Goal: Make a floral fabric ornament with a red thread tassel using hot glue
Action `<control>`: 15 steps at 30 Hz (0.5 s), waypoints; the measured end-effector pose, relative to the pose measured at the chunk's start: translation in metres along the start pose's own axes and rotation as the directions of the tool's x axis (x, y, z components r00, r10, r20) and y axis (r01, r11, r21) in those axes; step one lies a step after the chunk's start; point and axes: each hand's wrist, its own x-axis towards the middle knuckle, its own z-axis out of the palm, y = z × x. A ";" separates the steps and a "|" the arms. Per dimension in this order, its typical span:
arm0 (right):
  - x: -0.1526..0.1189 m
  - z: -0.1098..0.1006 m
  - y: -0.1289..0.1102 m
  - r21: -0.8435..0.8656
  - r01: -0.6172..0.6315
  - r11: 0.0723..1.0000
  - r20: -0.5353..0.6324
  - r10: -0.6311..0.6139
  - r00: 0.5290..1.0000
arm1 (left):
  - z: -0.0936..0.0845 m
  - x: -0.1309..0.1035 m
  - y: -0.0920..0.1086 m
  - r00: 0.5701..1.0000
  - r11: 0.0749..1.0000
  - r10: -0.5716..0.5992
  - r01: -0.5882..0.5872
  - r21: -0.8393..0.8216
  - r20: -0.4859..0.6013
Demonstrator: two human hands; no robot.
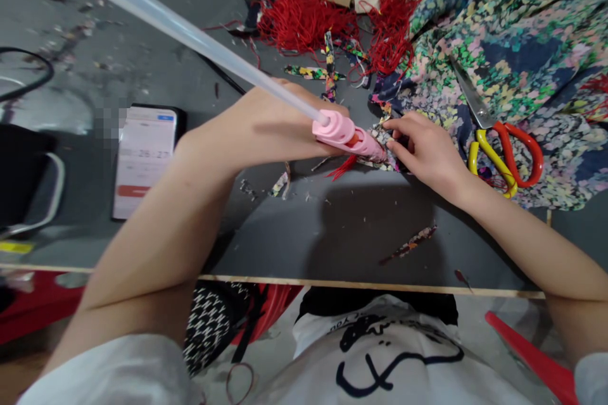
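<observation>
A pink glue gun (342, 130) with a long translucent glue stick (190, 38) rising from its back end is in my left hand (280, 123). My left fingers are mostly hidden beneath it. Its nozzle end reaches a small piece of patterned fabric (380, 136). My right hand (422, 149) pinches that fabric between thumb and fingers, just right of the nozzle. A red tassel end (346, 168) pokes out below the glue gun. Behind my hands lie narrow floral fabric strips (313, 73).
Red thread bundles (308, 19) lie at the back. Floral cloth (517, 57) spreads over the right side, with scissors (503, 139) on it. A phone (147, 158) lies left of my forearm. Scraps (411, 243) are near the table's front edge (370, 285).
</observation>
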 end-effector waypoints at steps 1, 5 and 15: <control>0.000 0.000 0.000 0.000 0.000 1.000 0.000 0.000 1.000 | 0.001 0.000 0.000 1.000 1.000 0.005 -0.005 0.010 -0.004; 0.001 -0.001 0.000 0.003 -0.003 1.000 0.002 0.003 1.000 | 0.002 0.001 -0.002 1.000 0.999 0.007 -0.008 0.053 0.011; 0.003 0.002 0.005 0.026 0.024 0.999 -0.022 -0.024 0.999 | 0.004 -0.002 -0.003 0.999 0.999 -0.024 0.023 0.049 0.028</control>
